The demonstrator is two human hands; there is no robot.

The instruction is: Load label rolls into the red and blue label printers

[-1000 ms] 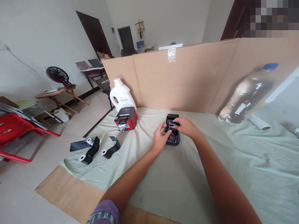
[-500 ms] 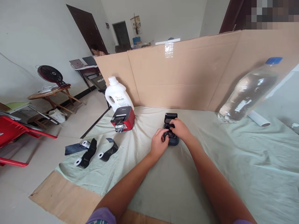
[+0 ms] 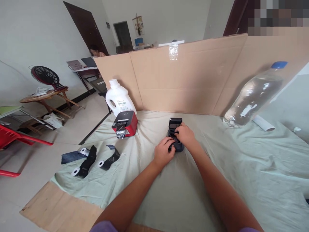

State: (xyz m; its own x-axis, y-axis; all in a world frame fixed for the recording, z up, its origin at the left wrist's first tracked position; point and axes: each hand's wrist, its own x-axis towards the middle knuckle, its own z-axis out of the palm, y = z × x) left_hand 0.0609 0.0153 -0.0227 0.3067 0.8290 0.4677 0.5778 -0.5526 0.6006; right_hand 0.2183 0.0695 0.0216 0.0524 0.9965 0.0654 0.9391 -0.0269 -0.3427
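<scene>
Taking the small black printer (image 3: pixel 179 147) as the centre of the clock, it sits on the pale green cloth (image 3: pixel 205 199) with its lid (image 3: pixel 175 123) raised toward twelve. The left hand (image 3: pixel 164 150) comes in from seven o'clock, its fingers bent over the open body and its thumb near the front edge. The right hand (image 3: pixel 185 133) is at three, its fingers curled inward by the lid's hinge. Whether either hand is pinching something inside cannot be told, as the fingers hide it.

Just past nine o'clock stands a red and black printer (image 3: pixel 133 124) with a shiny dark strip (image 3: pixel 120 131) hanging from its front; a white jug (image 3: pixel 120 100) is behind it, at ten. Between eight and nine lie three partly unwound black rolls (image 3: pixel 83 171). A cardboard screen (image 3: pixel 183 83) stands at twelve. A large clear bottle (image 3: pixel 256 95) leans at two, and a white tube (image 3: pixel 264 123) lies near three.
</scene>
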